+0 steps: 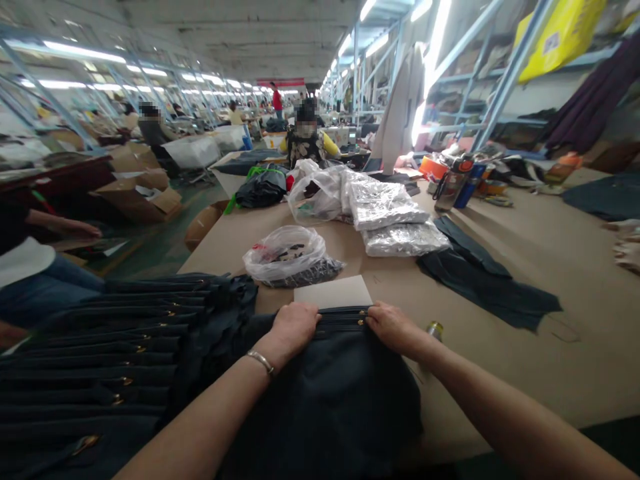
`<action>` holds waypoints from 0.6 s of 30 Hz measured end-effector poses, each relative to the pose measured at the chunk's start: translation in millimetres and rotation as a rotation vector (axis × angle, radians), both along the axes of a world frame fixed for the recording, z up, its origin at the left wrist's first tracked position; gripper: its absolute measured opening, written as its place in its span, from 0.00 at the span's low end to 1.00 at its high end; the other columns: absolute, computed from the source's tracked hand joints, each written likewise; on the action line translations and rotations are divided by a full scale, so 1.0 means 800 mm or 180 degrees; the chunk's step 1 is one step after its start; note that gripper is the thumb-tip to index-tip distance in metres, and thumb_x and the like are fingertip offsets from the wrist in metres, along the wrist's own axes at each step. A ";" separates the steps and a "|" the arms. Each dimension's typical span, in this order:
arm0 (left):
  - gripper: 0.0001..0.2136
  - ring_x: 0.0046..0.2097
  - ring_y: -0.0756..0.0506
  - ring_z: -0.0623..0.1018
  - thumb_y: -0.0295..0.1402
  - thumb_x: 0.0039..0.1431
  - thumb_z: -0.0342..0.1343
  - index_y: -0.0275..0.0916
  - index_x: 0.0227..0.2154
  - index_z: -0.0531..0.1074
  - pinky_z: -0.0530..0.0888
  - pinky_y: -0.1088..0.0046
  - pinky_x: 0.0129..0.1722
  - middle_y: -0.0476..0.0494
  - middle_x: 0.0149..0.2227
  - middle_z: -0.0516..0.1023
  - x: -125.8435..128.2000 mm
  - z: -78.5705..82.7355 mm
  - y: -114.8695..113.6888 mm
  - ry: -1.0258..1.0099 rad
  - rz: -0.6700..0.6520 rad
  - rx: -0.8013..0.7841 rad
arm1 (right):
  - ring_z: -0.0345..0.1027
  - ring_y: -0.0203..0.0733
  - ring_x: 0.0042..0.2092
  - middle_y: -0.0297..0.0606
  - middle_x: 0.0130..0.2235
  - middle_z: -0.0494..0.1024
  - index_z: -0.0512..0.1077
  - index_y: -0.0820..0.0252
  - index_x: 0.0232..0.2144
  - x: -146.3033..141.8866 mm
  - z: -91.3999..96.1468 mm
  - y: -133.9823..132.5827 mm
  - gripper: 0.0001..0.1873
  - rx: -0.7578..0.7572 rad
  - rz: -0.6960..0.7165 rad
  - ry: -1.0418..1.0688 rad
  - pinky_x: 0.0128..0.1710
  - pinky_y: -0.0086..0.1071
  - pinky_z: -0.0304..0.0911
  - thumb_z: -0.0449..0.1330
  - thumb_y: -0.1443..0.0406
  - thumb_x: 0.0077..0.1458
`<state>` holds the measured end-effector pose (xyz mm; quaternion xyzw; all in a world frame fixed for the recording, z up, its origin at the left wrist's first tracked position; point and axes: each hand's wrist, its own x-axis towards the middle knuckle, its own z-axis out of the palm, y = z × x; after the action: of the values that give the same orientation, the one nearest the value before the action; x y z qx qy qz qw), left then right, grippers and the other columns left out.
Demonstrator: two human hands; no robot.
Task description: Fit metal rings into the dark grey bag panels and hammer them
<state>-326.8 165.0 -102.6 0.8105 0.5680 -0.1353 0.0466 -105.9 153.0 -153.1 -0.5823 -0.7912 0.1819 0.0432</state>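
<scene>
A dark fabric piece with a zipper [345,380] lies in front of me on the table, gold zipper pulls near its top edge. My left hand [296,325] is closed on that edge at the left of the zipper, a bracelet on its wrist. At the right end, my right hand [393,327] pinches the same edge. A pale card [335,290] lies flat just beyond the zipper. To the left, several similar dark zippered pieces [125,353] lie overlapped in a row.
A clear plastic bag of small dark parts [290,257] stands beyond my hands. Behind it are plastic-wrapped packs [395,213]. Dark fabric [490,280] lies to the right, near a bottle [453,183]. A person's arm [65,223] shows at left.
</scene>
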 end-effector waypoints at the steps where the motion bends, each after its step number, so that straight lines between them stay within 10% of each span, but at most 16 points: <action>1: 0.14 0.38 0.38 0.77 0.34 0.60 0.45 0.34 0.34 0.74 0.71 0.61 0.37 0.34 0.36 0.77 0.003 -0.001 -0.003 0.0016 -0.0019 0.0106 | 0.68 0.41 0.38 0.45 0.38 0.74 0.72 0.62 0.32 -0.002 0.000 -0.001 0.16 0.0024 -0.0014 -0.0037 0.38 0.32 0.58 0.47 0.63 0.58; 9: 0.20 0.49 0.39 0.71 0.23 0.57 0.42 0.43 0.48 0.71 0.69 0.59 0.46 0.38 0.51 0.71 0.021 -0.063 -0.043 -0.0391 -0.0843 0.0847 | 0.68 0.37 0.39 0.33 0.40 0.74 0.71 0.52 0.38 0.026 0.012 0.005 0.13 0.0257 0.0020 -0.0300 0.37 0.27 0.60 0.52 0.55 0.56; 18: 0.20 0.52 0.36 0.69 0.25 0.59 0.41 0.41 0.50 0.70 0.67 0.56 0.49 0.39 0.53 0.70 0.020 -0.083 -0.030 -0.0338 -0.0475 0.0984 | 0.64 0.47 0.47 0.49 0.48 0.69 0.65 0.65 0.49 0.269 0.041 0.024 0.18 0.1003 -0.1592 -0.0744 0.44 0.43 0.62 0.57 0.64 0.56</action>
<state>-311.0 140.9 -169.1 0.8539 0.5171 -0.0064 -0.0588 109.4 171.8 -120.7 -0.7619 -0.6416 -0.0274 0.0850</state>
